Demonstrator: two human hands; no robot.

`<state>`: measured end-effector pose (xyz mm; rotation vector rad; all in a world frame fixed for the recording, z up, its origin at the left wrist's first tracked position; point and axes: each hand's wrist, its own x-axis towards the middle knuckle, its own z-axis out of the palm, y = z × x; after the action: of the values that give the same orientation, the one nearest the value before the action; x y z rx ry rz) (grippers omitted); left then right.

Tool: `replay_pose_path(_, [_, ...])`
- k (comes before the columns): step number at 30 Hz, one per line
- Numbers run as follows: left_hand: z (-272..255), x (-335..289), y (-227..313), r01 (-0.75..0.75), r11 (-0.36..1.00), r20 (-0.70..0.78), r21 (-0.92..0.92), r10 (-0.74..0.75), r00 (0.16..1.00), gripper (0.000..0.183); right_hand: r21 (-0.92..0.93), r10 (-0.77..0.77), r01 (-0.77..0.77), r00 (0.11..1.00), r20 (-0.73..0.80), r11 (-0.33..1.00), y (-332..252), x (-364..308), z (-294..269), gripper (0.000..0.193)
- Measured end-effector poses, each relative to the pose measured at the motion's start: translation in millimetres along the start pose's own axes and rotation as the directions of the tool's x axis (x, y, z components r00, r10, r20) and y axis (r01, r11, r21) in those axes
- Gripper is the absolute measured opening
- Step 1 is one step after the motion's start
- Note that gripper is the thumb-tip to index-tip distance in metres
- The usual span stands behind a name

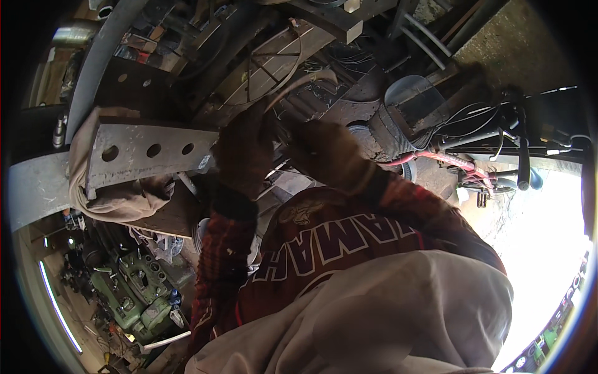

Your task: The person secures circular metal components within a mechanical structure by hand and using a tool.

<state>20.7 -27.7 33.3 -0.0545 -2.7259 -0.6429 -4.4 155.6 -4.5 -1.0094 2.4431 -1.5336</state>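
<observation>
In the middle of the head view my left hand [245,153], dark and apparently gloved, is raised with its fingers closed. A curved tan strip [305,82] rises from the top of this hand and bends off to the right. Just to the right, my right hand [327,153] is turned inward toward the left one, fingers bent together. Shadow and blur hide what lies between the two hands. Close to the left hand's outer side ends a grey metal plate [132,151] with three round holes. A brown cloth [140,194] hangs under and around that plate.
Beyond my hands stand a thin spoked metal wheel [275,55] and a heavy steel beam [333,22]. To the right are a wire-mesh cylinder [387,129] and a red bicycle [458,163]. A green machine [134,290] sits at the lower left.
</observation>
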Motion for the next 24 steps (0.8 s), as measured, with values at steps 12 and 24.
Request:
replay_pose_path(12, [2,29,65,-0.195,0.950,-0.090,0.243,0.222,0.971,0.055,0.525,0.582,-0.609,0.777,0.241,0.595,17,29,-56,0.039])
replay_pose_path(24, [82,10,84,0.174,0.968,0.442,0.179,-0.237,0.865,0.071,0.006,0.100,-0.100,0.989,-0.112,0.995,118,35,-35,0.038])
